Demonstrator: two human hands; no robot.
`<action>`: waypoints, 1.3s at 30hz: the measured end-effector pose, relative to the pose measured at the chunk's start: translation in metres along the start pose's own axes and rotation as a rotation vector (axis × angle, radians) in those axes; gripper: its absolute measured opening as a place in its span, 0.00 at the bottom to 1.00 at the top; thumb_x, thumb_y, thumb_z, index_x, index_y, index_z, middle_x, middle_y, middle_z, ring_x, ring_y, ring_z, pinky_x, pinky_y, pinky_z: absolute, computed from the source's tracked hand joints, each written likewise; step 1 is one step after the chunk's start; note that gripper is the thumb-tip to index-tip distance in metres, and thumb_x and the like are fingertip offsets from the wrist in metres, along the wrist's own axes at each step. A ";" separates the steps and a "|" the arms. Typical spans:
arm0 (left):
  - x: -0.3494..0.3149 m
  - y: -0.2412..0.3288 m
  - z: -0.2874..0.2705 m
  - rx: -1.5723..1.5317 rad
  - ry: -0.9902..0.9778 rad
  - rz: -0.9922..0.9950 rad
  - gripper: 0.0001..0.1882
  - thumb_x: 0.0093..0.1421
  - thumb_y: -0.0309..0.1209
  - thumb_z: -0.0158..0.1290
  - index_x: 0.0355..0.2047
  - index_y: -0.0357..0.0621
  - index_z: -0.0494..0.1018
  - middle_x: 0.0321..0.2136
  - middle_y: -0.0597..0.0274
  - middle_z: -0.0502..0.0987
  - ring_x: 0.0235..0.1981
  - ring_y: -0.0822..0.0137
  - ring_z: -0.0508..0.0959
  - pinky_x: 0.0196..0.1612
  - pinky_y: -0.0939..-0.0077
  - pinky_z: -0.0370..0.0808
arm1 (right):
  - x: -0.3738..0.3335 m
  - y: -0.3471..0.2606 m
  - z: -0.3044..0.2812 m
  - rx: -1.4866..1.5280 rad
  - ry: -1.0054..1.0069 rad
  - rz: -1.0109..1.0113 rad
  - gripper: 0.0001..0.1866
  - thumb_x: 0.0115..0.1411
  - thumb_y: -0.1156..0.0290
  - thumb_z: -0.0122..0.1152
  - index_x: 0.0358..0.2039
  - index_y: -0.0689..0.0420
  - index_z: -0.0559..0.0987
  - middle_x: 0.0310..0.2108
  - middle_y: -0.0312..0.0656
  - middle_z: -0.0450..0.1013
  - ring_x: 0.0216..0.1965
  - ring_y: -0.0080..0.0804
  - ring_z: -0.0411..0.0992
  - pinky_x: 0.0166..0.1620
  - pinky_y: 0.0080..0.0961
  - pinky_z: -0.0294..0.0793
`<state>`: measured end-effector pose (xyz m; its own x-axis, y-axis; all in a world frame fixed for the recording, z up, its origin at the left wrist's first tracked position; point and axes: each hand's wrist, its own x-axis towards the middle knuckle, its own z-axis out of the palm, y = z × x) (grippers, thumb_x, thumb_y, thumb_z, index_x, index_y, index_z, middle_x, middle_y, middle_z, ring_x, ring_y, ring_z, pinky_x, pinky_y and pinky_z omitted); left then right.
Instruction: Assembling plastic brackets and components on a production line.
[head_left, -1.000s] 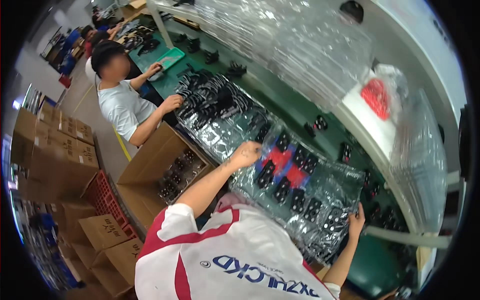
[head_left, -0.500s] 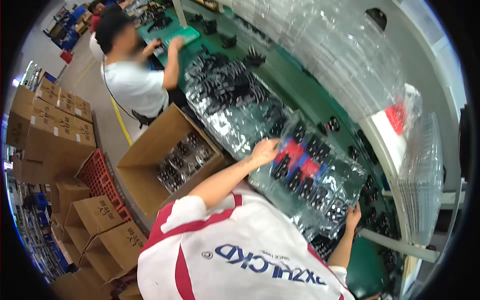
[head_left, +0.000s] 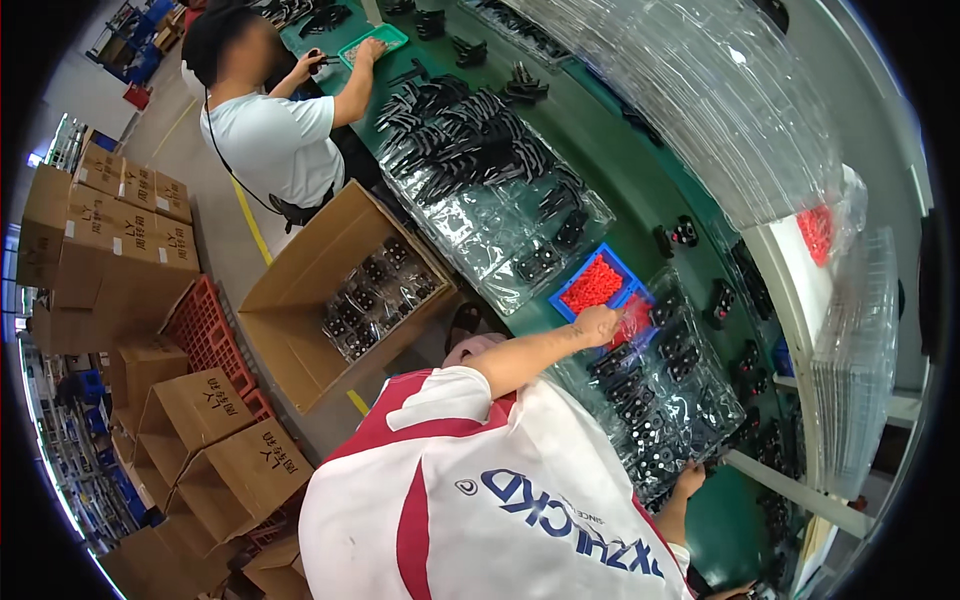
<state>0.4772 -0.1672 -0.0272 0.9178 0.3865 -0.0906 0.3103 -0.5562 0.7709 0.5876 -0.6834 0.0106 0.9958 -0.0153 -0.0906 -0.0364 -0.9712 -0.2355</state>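
A clear plastic blister tray [head_left: 715, 410] filled with black moulded parts spans between my two hands. My left hand [head_left: 600, 323] is closed on its far left edge, partly over a blue bin [head_left: 562, 305]. Small red pieces [head_left: 592, 284] fill that bin; more red shows through the clear plastic beside my fingers. At the tray's near right edge, my right hand [head_left: 689, 481] has its fingers curled round the rim, the fingertips partly hidden.
Another clear tray sheet [head_left: 470, 255] bears a pile of black parts [head_left: 460, 140]. An open carton [head_left: 300, 305] with filled trays stands at left. A co-worker [head_left: 270, 130] handles parts by a green tray [head_left: 395, 38]. Stacked clear trays [head_left: 690, 90] overhang the green bench [head_left: 620, 185].
The filled tray has shifted right and toward me with both my hands, uncovering the blue bin with red pieces that lay beneath it. The co-worker's hands have moved slightly at the green tray.
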 end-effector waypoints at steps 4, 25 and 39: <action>-0.001 -0.012 -0.015 -0.042 0.000 -0.007 0.14 0.57 0.40 0.50 0.35 0.43 0.74 0.26 0.50 0.79 0.29 0.44 0.77 0.31 0.54 0.73 | 0.007 0.019 0.020 -0.020 -0.006 0.086 0.18 0.55 0.60 0.59 0.35 0.63 0.78 0.28 0.52 0.76 0.30 0.54 0.73 0.36 0.42 0.71; 0.005 -0.126 -0.076 0.495 0.235 -0.270 0.34 0.41 0.27 0.53 0.53 0.42 0.63 0.45 0.44 0.70 0.40 0.44 0.75 0.37 0.56 0.76 | 0.008 0.021 0.035 -0.035 -0.049 0.183 0.19 0.54 0.60 0.60 0.36 0.65 0.79 0.30 0.53 0.77 0.30 0.52 0.73 0.37 0.40 0.71; 0.088 -0.129 -0.084 -0.410 0.213 -0.342 0.38 0.35 0.28 0.58 0.52 0.36 0.67 0.46 0.44 0.70 0.45 0.43 0.72 0.48 0.64 0.73 | 0.001 0.007 0.030 -0.042 -0.072 0.160 0.17 0.53 0.61 0.59 0.32 0.65 0.79 0.27 0.51 0.76 0.27 0.52 0.72 0.35 0.40 0.70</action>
<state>0.4973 0.0005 -0.0814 0.6988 0.6573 -0.2821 0.4206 -0.0587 0.9053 0.5853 -0.6831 -0.0202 0.9689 -0.1552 -0.1927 -0.1891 -0.9667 -0.1724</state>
